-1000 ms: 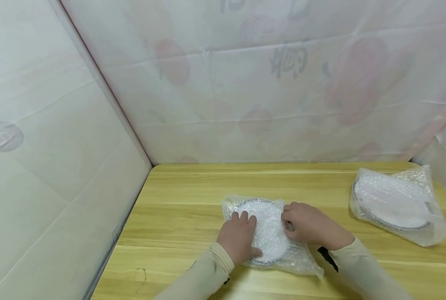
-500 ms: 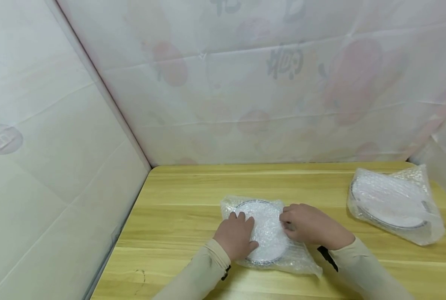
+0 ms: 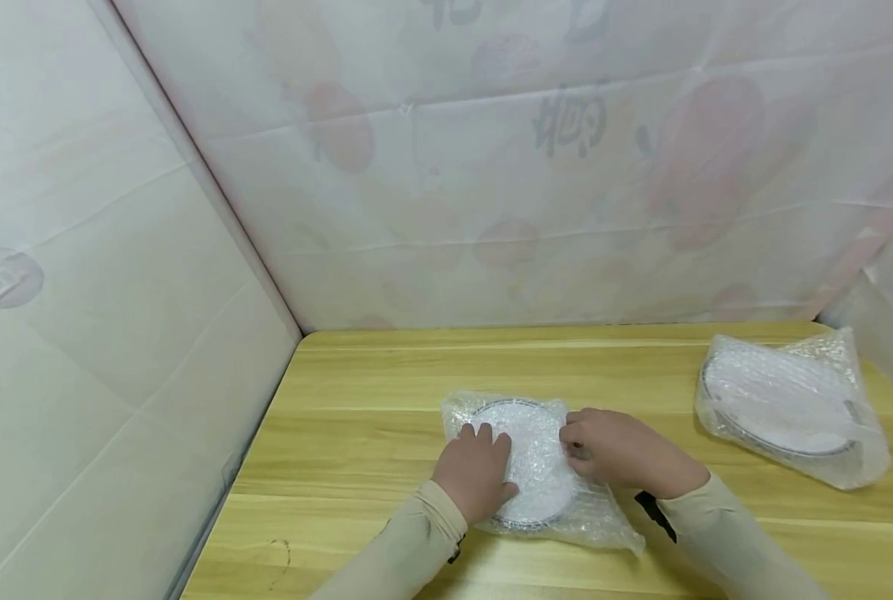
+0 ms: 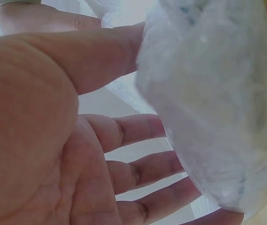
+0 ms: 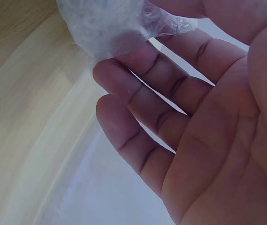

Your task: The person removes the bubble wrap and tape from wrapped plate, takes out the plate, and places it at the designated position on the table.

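Observation:
A round white plate with a dark patterned rim lies inside a clear bubble wrap bag at the front middle of the table. My left hand rests on the plate's left side with fingers spread and thumb out. In the left wrist view, its fingertips touch the bulging wrap. At the plate's right edge, my right hand pinches the bubble wrap between thumb and forefinger. The right wrist view has a bunched piece of wrap at the fingertips, the other fingers loosely bent.
Another bubble-wrapped plate lies at the right side of the wooden table. Printed fabric walls rise behind the table and along its left. A small dark scribble marks the front left of the tabletop.
My left hand and its thumb have shifted slightly to the left on the wrapped plate. The right hand keeps its hold at the right edge.

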